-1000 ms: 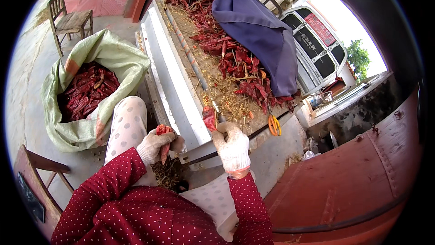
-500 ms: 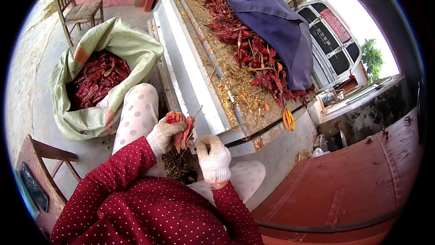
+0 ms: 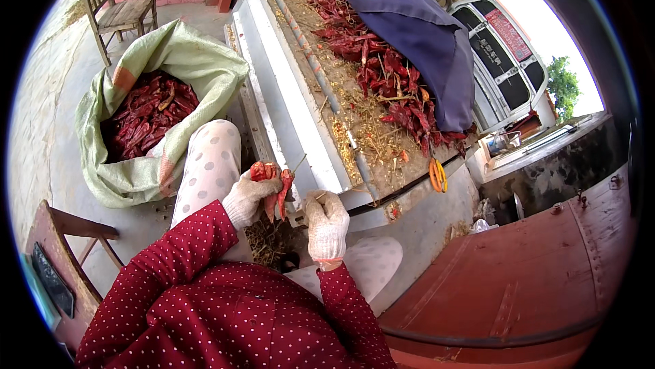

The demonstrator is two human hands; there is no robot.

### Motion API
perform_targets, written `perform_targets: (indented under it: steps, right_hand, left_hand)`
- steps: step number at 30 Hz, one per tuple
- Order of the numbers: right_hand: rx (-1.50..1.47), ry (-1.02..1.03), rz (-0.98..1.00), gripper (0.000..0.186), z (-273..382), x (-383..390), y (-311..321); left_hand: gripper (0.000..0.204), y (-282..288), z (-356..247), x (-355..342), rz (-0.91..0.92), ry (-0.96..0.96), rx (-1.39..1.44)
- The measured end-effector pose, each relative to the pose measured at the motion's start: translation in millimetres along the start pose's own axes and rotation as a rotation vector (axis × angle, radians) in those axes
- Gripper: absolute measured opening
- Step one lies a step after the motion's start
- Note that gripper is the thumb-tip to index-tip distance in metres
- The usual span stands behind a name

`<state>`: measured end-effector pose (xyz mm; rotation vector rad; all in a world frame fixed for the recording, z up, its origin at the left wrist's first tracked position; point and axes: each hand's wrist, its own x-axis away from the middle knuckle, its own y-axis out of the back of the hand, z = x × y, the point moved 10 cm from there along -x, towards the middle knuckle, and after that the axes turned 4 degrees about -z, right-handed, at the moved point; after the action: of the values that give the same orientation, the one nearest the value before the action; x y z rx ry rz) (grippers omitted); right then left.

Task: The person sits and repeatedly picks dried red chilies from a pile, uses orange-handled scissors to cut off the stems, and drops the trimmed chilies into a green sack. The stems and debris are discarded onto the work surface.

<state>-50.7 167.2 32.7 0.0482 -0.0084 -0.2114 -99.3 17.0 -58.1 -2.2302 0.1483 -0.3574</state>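
Observation:
My left hand (image 3: 245,200), in a white knitted glove, is closed around a few dried red chili peppers (image 3: 284,190); one has a thin stem sticking up. Just to the right, my gloved right hand (image 3: 327,227) has its fingers curled and pressed together near the corner of the white metal edge. Whatever is in those fingers, if anything, is hidden. Ahead lies a heap of dried chilies (image 3: 361,62) on a board (image 3: 321,48) strewn with seeds and stems. To the left a pale green woven sack (image 3: 211,62) stands open, with more dried chilies (image 3: 147,120) inside.
A dark blue cloth (image 3: 416,35) partly covers the heap. Scissors with orange-yellow handles (image 3: 437,175) hang at the board's near right edge. Wooden chairs stand far left (image 3: 126,16) and near left (image 3: 65,239). A large red metal panel (image 3: 505,273) fills the right; beyond is a vehicle (image 3: 495,48).
My right hand has shifted slightly up, with its fingers tipped more forward. My left hand keeps its hold on the chilies, which are turned a little. The view has moved slightly.

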Motion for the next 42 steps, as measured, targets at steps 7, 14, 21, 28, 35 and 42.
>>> perform_targets:
  steps: [7, 14, 21, 28, 35, 42]
  right_hand:
    - [0.828, 0.596, 0.189, 0.022, 36.4, 4.9, -7.1]
    - [0.348, 0.359, 0.260, 0.022, 41.9, -16.9, -27.3]
    - [0.283, 0.331, 0.192, 0.016, 30.6, -17.2, -23.6]
    - [0.637, 0.736, 0.186, 0.014, 70.6, 5.1, -33.6]
    - [0.649, 0.675, 0.210, 0.011, 52.4, -0.7, -30.3]
    - [0.001, 0.024, 0.207, 0.013, 4.8, -8.8, -21.6]
  left_hand:
    - [0.031, -0.8, 9.2, -2.5, 0.126, 0.043, 0.113]
    - [0.031, -8.9, 18.7, 2.6, 0.187, 0.124, 0.045]
    - [0.031, -10.4, 30.9, 6.4, 0.223, 0.204, 0.008]
    - [0.029, -28.3, 38.2, 14.2, 0.379, 0.253, -0.048]
    - [0.030, -26.2, 20.9, 21.4, 0.265, 0.197, -0.476]
    - [0.021, -21.0, 29.5, 19.5, 0.311, 0.082, -0.438]
